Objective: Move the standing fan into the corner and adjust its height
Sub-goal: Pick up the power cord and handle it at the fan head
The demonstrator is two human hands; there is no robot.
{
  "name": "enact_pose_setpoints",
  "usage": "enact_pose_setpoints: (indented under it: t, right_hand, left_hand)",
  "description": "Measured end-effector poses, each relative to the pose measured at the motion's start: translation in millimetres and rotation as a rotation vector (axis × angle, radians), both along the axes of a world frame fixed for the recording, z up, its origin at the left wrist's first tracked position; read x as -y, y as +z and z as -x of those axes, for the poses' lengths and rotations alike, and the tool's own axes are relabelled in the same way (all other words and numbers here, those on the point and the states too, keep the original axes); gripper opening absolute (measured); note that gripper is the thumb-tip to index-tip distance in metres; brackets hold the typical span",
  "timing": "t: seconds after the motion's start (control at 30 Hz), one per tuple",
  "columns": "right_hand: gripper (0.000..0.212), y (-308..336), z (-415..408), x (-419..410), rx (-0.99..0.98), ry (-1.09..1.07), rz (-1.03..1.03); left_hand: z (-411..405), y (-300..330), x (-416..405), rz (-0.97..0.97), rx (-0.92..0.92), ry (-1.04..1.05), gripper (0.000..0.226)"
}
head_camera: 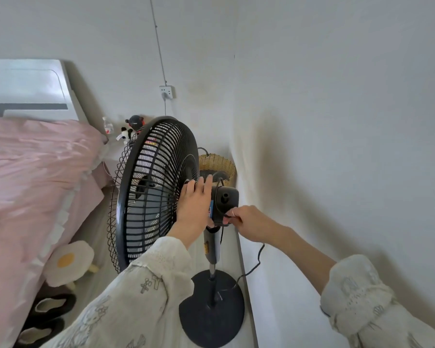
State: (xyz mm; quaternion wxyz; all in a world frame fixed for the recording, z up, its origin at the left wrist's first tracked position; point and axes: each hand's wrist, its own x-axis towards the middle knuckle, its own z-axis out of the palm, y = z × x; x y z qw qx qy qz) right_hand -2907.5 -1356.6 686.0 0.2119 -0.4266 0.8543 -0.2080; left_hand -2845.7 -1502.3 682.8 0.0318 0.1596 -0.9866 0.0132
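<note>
We steady the fan point(148, 197) by the corner point(232, 121) — left hand point(194, 207) flat, right hand point(251, 222) pinching cord point(258, 261) — next, probably down to the pole point(212, 270).

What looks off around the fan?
The black cord is looped over the motor housing rather than hanging free; the right hand pinches it there. The left hand rests on the rear grille. Nothing looks spilled or broken.
</note>
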Motion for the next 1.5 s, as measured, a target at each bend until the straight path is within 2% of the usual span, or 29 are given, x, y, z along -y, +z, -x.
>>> enact_pose_setpoints:
  t: [0.1,0.3,0.43,0.53,0.6,0.67,0.8,1.03,1.23,1.33,1.5]
  right_hand:
    - [0.027,-19,-8,-6,0.027,-0.024,-0.006]
    - [0.04,-63,-23,-4,0.293,-0.17,0.109]
    - [0.046,-80,-25,4,0.366,-0.25,0.106]
    - [0.042,-88,-24,11,0.418,-0.263,0.128]
    - [0.035,-93,-22,13,0.507,-0.287,0.15]
    - [0.037,-99,-18,11,0.589,-0.333,0.176]
    - [0.046,-119,-6,5,0.633,-0.409,0.145]
    - [0.046,-125,8,0,0.865,-0.313,0.159]
    - [0.034,-122,-1,10,0.892,-0.243,0.229]
    - [0.027,-124,-6,19,0.807,-0.199,0.281]
    - [0.023,-144,-3,25,0.55,-0.103,0.051]
  left_hand:
    - [0,5,-2,0.025,0.084,-0.041,0.114]
    - [-2,8,-1,-0.014,0.129,-0.1,0.088]
    - [-1,14,7,-0.12,0.19,-0.124,0.072]
    - [-6,10,5,-0.189,0.045,-0.088,0.053]
    - [-10,4,1,-0.142,-0.05,-0.073,0.046]
    - [-13,0,-1,-0.095,-0.079,-0.075,0.046]
    - [-14,-4,0,-0.153,-0.059,-0.079,0.046]
    - [-17,-8,-2,-0.134,-0.035,-0.095,0.049]
    - [-22,0,2,-0.134,-0.127,-0.141,0.063]
    - [-25,1,7,-0.109,-0.126,-0.148,0.069]
    - [-29,-2,11,-0.161,-0.149,-0.104,0.062]
